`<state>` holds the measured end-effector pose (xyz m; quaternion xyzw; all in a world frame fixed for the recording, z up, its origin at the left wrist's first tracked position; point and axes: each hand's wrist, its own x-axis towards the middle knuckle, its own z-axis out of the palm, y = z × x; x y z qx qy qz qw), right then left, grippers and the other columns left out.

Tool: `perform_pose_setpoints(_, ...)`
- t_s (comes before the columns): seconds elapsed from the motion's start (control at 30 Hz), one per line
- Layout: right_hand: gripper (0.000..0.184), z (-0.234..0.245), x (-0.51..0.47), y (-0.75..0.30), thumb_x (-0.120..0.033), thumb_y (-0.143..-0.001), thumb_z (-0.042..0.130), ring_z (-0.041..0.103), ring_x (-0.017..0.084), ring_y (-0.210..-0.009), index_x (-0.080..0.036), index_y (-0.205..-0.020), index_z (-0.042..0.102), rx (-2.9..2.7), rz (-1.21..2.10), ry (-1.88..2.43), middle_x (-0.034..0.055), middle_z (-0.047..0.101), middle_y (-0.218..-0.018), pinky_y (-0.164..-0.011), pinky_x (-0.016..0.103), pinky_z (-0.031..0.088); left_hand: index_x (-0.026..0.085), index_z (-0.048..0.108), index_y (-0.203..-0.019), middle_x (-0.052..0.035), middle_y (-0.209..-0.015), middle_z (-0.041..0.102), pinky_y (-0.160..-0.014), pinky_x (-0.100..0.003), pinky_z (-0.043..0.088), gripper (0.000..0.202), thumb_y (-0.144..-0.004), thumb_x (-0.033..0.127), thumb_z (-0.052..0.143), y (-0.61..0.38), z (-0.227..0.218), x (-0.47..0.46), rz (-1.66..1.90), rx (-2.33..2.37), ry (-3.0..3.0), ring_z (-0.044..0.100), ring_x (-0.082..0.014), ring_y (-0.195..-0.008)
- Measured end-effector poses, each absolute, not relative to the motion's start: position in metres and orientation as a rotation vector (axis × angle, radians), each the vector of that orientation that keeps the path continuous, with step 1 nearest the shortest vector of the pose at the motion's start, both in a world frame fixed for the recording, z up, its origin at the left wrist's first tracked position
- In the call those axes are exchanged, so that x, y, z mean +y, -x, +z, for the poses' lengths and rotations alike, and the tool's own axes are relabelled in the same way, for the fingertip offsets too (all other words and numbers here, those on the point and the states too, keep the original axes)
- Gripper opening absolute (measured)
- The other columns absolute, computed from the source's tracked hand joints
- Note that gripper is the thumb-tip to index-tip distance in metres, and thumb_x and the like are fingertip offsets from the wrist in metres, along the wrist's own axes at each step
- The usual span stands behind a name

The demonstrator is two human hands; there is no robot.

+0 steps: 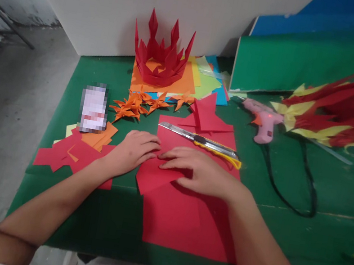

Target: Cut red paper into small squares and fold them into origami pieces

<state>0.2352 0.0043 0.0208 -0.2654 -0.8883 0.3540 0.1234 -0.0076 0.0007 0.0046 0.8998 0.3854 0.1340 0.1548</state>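
My left hand [135, 151] lies with its fingers stretched out, their tips on the left edge of a small red piece of paper [158, 179]. Opposite it, my right hand [202, 173] rests on the same piece, fingers extended and thumb apart. The underside of the right fingers is hidden. Beneath is a larger red sheet [179, 233]. Just beyond my right hand, a yellow utility knife [202, 142] lies on the red paper with its blade out to the left. Behind the knife sits a folded red paper shape [206, 112].
A red paper crown [158, 72] stands on coloured sheets at the back. Several orange paper flowers [133, 106], a phone [94, 109] and paper scraps [80, 154] lie left. At right are a pink glue gun [263, 120], its black cord [312, 200] and red-yellow paper strips [342, 107].
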Motion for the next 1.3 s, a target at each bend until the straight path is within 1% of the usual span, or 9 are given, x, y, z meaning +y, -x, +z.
perform_pose_setpoints(0.23, 0.022, 0.017, 0.006, -0.238, -0.029, -0.084, 0.066, 0.059, 0.024, -0.113, -0.023, -0.103, 0.076, -2.574, 1.024, 0.800, 0.0084, 0.067, -0.119, -0.100, 0.038, 0.045, 0.017, 0.050, -0.134, -0.0125, -0.138, 0.059, -0.110, -0.044, 0.030, 0.040, -0.097, 0.030, 0.046, 0.014, 0.009, 0.001, 0.297, 0.945, -2.586, 0.051, -0.0246, -0.131)
perform_pose_setpoints(0.43, 0.025, 0.022, 0.007, -0.241, -0.038, -0.083, 0.069, 0.061, 0.022, -0.095, -0.024, -0.102, 0.076, -2.614, 1.104, 0.889, 0.0074, 0.067, -0.100, -0.087, 0.036, 0.047, 0.020, 0.059, -0.118, -0.0093, -0.145, 0.053, -0.109, -0.047, 0.027, 0.027, -0.098, 0.033, 0.046, 0.012, 0.011, 0.002, 0.180, 0.966, -2.548, 0.041, -0.0268, -0.139)
perform_pose_setpoints(0.6, 0.022, 0.022, 0.008, -0.235, -0.029, -0.093, 0.055, 0.062, 0.019, -0.087, -0.020, -0.092, 0.075, -2.548, 1.145, 0.937, 0.0069, 0.070, -0.091, -0.080, 0.032, 0.045, 0.020, 0.057, -0.112, -0.0084, -0.146, 0.052, -0.107, -0.043, 0.029, 0.022, -0.100, 0.023, 0.039, 0.011, 0.011, 0.002, 0.201, 1.010, -2.468, 0.042, -0.0221, -0.138)
perform_pose_setpoints(0.73, 0.023, 0.022, 0.007, -0.228, -0.030, -0.093, 0.054, 0.062, 0.020, -0.083, -0.018, -0.087, 0.073, -2.480, 1.118, 1.102, 0.0075, 0.070, -0.088, -0.076, 0.032, 0.045, 0.020, 0.056, -0.111, -0.0087, -0.147, 0.051, -0.110, -0.043, 0.026, 0.022, -0.100, 0.021, 0.037, 0.011, 0.012, 0.001, 0.198, 1.011, -2.432, 0.040, -0.0202, -0.140)
perform_pose_setpoints(0.83, 0.019, 0.022, 0.007, -0.227, -0.028, -0.092, 0.056, 0.064, 0.020, -0.085, -0.019, -0.089, 0.072, -2.428, 1.130, 1.153, 0.0072, 0.072, -0.090, -0.077, 0.031, 0.046, 0.021, 0.056, -0.111, -0.0074, -0.149, 0.049, -0.112, -0.046, 0.023, 0.022, -0.100, 0.022, 0.037, 0.012, 0.014, 0.001, 0.159, 1.004, -2.438, 0.040, -0.0216, -0.140)
perform_pose_setpoints(1.0, 0.016, 0.019, 0.012, -0.238, -0.028, -0.089, 0.060, 0.064, 0.019, -0.093, -0.022, -0.094, 0.074, -2.466, 1.301, 0.942, 0.0057, 0.072, -0.098, -0.085, 0.030, 0.046, 0.022, 0.056, -0.113, -0.0069, -0.151, 0.045, -0.116, -0.050, 0.018, 0.022, -0.099, 0.027, 0.040, 0.014, 0.016, 0.002, 0.108, 0.952, -2.471, 0.034, -0.0238, -0.143)
perform_pose_setpoints(1.1, 0.019, 0.018, 0.013, -0.244, -0.024, -0.086, 0.062, 0.062, 0.021, -0.098, -0.024, -0.101, 0.075, -2.535, 1.289, 0.914, 0.0064, 0.069, -0.104, -0.089, 0.032, 0.045, 0.022, 0.058, -0.115, -0.0080, -0.150, 0.047, -0.112, -0.049, 0.024, 0.025, -0.099, 0.029, 0.040, 0.014, 0.016, 0.002, 0.110, 0.962, -2.475, 0.038, -0.0252, -0.140)
perform_pose_setpoints(1.23, 0.025, 0.022, 0.011, -0.244, -0.028, -0.084, 0.066, 0.061, 0.021, -0.090, -0.025, -0.107, 0.075, -2.597, 1.286, 0.923, 0.0060, 0.067, -0.095, -0.082, 0.033, 0.046, 0.025, 0.061, -0.120, -0.0087, -0.146, 0.049, -0.107, -0.048, 0.029, 0.030, -0.100, 0.032, 0.040, 0.014, 0.015, 0.002, 0.148, 1.016, -2.491, 0.043, -0.0268, -0.130)
perform_pose_setpoints(1.3, 0.028, 0.024, 0.010, -0.243, -0.024, -0.082, 0.067, 0.060, 0.021, -0.090, -0.025, -0.109, 0.074, -2.615, 1.273, 0.922, 0.0059, 0.066, -0.094, -0.082, 0.033, 0.046, 0.025, 0.060, -0.123, -0.0082, -0.141, 0.054, -0.106, -0.046, 0.030, 0.032, -0.100, 0.033, 0.039, 0.014, 0.013, 0.002, 0.162, 1.018, -2.490, 0.045, -0.0255, -0.126)
